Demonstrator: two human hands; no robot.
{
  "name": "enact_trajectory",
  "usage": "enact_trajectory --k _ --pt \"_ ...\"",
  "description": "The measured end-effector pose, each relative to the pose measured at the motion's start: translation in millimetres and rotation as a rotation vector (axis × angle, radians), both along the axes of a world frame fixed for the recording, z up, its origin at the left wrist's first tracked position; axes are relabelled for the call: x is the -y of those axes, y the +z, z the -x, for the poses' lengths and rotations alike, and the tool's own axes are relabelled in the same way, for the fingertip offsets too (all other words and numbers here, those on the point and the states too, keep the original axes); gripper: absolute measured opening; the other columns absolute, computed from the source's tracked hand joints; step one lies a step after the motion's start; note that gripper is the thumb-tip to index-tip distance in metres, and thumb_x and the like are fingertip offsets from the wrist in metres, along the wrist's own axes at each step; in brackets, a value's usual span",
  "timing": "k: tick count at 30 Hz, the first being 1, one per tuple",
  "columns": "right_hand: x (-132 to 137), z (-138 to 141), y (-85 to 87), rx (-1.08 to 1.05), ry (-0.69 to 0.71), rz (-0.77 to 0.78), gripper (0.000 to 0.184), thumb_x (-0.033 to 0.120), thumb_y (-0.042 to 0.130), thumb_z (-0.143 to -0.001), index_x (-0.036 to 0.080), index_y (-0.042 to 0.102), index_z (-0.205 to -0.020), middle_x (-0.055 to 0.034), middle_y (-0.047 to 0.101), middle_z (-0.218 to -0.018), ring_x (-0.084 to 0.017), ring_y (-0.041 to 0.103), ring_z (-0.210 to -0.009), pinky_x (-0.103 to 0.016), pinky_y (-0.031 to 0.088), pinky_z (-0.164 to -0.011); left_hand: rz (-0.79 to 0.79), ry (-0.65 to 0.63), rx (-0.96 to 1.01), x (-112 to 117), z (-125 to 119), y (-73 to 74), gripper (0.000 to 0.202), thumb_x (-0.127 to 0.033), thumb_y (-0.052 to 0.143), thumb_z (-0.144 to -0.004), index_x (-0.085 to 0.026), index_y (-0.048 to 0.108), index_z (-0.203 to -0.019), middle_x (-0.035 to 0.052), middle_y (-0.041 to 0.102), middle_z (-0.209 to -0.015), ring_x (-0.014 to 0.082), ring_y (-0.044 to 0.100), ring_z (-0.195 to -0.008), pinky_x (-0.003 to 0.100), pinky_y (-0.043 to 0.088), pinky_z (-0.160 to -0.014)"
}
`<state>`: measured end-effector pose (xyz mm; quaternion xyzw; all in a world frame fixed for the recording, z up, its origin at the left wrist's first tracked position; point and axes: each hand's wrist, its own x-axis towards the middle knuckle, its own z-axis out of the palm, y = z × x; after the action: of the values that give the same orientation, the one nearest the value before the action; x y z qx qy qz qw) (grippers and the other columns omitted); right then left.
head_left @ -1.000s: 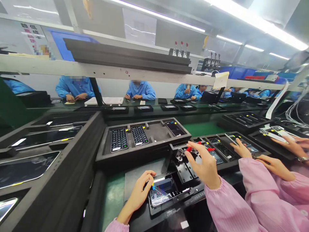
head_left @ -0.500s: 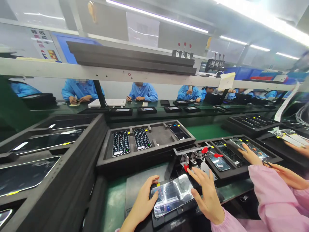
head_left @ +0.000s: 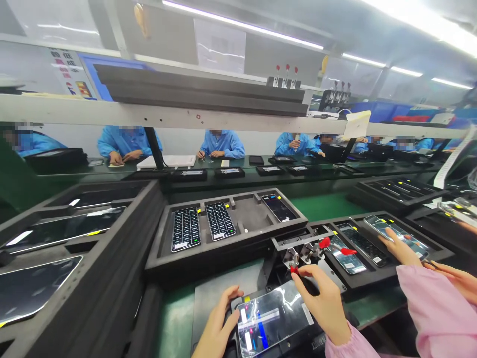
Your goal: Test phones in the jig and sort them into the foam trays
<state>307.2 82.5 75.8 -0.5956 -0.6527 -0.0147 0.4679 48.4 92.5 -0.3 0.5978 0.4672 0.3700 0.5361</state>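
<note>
Fingers (head_left: 311, 272) of the worker's right hand (head_left: 328, 304) close narrowly around the red-tipped lever (head_left: 294, 269) of a black clamping fixture (head_left: 269, 266), thumb and forefinger meeting at the grip, while the left hand (head_left: 216, 320) curves, thumb and forefinger parted, about the left end of a phone (head_left: 278, 320); whether it grips the handset or only steadies it cannot be told. The phone lies face up on the fixture, just in front of the clamps, a yellow tab (head_left: 247, 300) at its far left corner and bright streaks across its glass. The step in hand appears to be working the lever with the phone kept in place, and the next move seems to call for a sure pinch on the red tip and a quiet left hand, so that the handset does not slide as the clamp shifts. Beyond the fixture, a foam tray (head_left: 175, 271) holds two phones lit with grids of keys, (head_left: 186, 229) and a darker phone (head_left: 278, 209) at its right. To the right, a co-worker's hand (head_left: 400, 247), in a pink sleeve (head_left: 428, 298), reaches over a second tray (head_left: 441, 253) of phones on the green tabletop (head_left: 324, 203); at left stand deep foam trays (head_left: 122, 268) with more handsets. Across the far side, people in blue (head_left: 223, 144) sit at work.
</note>
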Motion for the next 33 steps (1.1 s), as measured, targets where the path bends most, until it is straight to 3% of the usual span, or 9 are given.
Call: enact_trajectory --k 4,10,16,33 --pt "-6 -3 -1.2 -0.024 -0.06 0.119 0.026 0.043 0.058 -0.078 0.022 0.05 -0.067 0.0029 0.055 -0.059 -0.013 0.056 -0.056 -0.024 0.048 -0.059 -0.08 0.005 -0.006 -4 0 -10.7 0.048 -0.051 0.049 -0.081 -0.026 0.045 -0.122 0.0064 0.059 -0.119 0.0227 0.049 -0.117 0.035 0.032 -0.103" --pt "-11 -4 -1.7 -0.02 -0.035 0.183 0.027 0.048 0.056 -0.079 0.022 0.056 -0.073 0.002 0.056 -0.059 -0.013 0.056 -0.056 -0.024 0.047 -0.058 -0.114 -0.012 -0.025 -5 1 -18.3 0.051 -0.054 0.047 -0.082 -0.026 0.043 -0.124 0.0066 0.059 -0.12 0.0229 0.05 -0.115 0.036 0.034 -0.102" --pt "-12 -2 -2.0 0.029 -0.011 0.163 0.029 0.047 0.056 -0.078 0.021 0.051 -0.067 0.0031 0.05 -0.058 -0.012 0.051 -0.053 -0.024 0.045 -0.054 -0.102 -0.009 -0.053 -1 1 -12.7 0.049 -0.05 0.046 -0.084 -0.027 0.041 -0.127 0.0064 0.056 -0.124 0.023 0.048 -0.118 0.037 0.032 -0.104" --pt "-9 -3 -4.5 0.012 -0.012 0.336 0.034 0.05 0.05 -0.082 0.021 0.045 -0.065 0.0054 0.037 -0.055 -0.01 0.042 -0.05 -0.022 0.037 -0.049 0.002 0.012 -0.126 8 -1 14.0 0.044 -0.046 0.046 -0.084 -0.03 0.043 -0.125 0.0027 0.052 -0.129 0.0229 0.042 -0.123 0.041 0.027 -0.106"
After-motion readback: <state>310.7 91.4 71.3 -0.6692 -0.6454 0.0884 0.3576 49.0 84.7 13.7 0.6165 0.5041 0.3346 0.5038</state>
